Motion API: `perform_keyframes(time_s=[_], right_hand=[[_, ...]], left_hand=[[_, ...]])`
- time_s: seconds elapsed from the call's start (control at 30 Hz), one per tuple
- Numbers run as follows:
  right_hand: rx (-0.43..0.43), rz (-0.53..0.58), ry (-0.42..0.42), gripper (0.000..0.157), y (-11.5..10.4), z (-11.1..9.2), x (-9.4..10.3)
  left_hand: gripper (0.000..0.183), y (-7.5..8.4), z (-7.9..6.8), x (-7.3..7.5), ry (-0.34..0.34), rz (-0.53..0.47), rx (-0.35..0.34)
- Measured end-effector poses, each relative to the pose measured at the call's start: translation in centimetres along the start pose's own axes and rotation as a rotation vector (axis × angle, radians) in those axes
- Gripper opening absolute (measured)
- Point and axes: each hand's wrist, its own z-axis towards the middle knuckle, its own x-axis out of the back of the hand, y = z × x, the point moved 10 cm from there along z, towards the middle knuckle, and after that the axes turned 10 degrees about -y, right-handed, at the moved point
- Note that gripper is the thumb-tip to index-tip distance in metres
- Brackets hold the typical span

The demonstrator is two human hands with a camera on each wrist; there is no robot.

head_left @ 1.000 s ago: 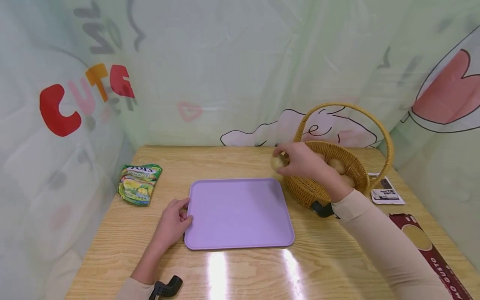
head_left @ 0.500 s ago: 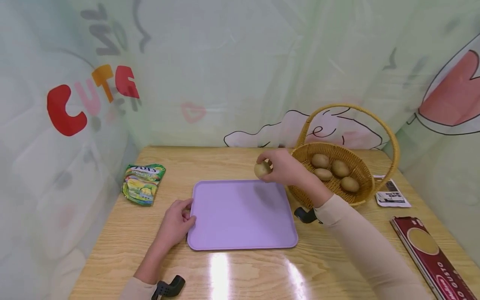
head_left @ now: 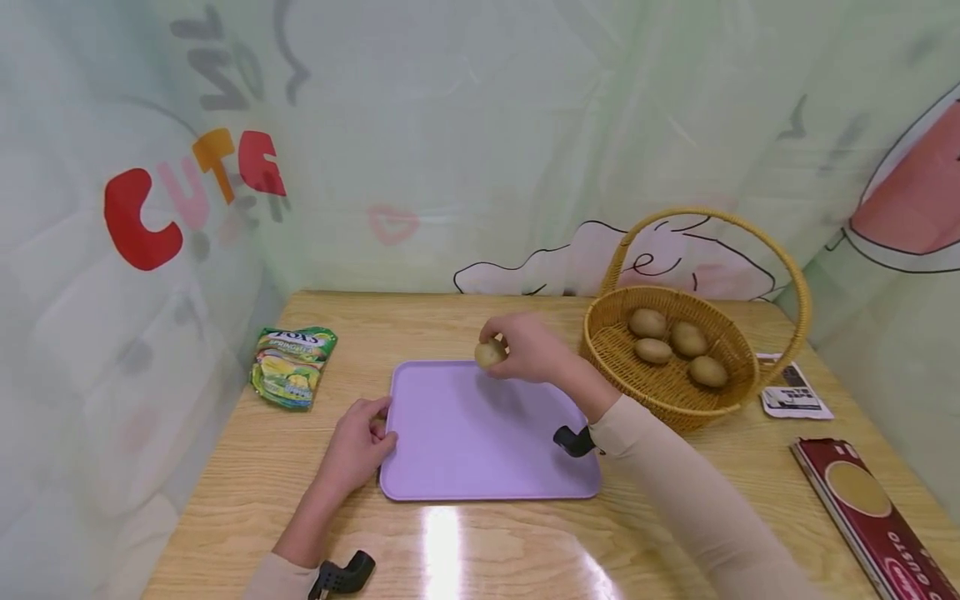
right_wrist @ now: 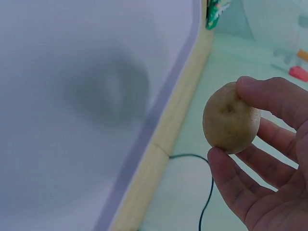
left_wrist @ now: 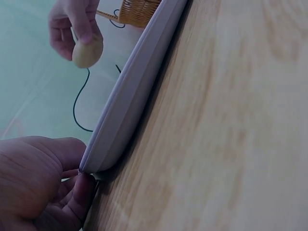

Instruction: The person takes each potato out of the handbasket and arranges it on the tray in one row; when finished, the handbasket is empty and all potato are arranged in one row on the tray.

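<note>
A round, pale brown potato is pinched between the thumb and fingers of my right hand. In the head view it hangs over the back edge of a flat lilac tray. The right wrist view shows a shadow cast on the tray's surface, beside the lifted potato. My left hand grips the tray's left rim, its thumb over the edge and a finger below it, as the left wrist view shows close up. At the right stands a wicker basket with a tall arched handle, holding several potatoes.
On the wooden table, a green candy bag lies at the back left. A white packet lies partly behind the basket. A dark red box lies along the right side. Fabric curtains surround the table.
My right hand has carried the potato leftward from beside the basket to above the tray. The basket's potatoes have come into fuller view. My left hand has kept its grip on the tray.
</note>
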Motion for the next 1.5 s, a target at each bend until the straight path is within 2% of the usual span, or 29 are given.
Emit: perform_keyframes(time_s=[0.17,0.37,0.6,0.83,1.1,1.23,1.5], right_hand=[[0.017,0.009,-0.027,0.034,-1.0,1.4,-1.6],[0.041,0.017,-0.060,0.032,-2.2,2.9,-3.5],[0.058,0.026,-0.078,0.033,-3.7,4.6,-5.6],[0.020,0.042,-0.092,0.034,-4.1,6.0,-7.1],[-0.045,0.065,-0.073,0.034,-4.6,7.3,-7.6],[-0.056,0.054,-0.046,0.035,-4.8,7.8,-7.5],[-0.062,0.070,-0.048,0.035,-4.7,8.2,-7.9]], left_hand=[[0.051,0.1,0.1,0.1,0.009,0.012,-0.017],[0.052,0.5,0.1,0.1,0.031,0.014,-0.077],[0.052,0.1,0.0,-0.3,0.026,-0.012,-0.072],[0.053,0.4,0.0,-0.5,0.030,-0.022,-0.089],[0.053,0.5,0.0,-0.3,0.024,-0.014,-0.076],[0.052,0.6,0.1,-0.1,0.023,-0.010,-0.067],[0.052,0.4,0.1,0.3,0.032,0.002,-0.056]])
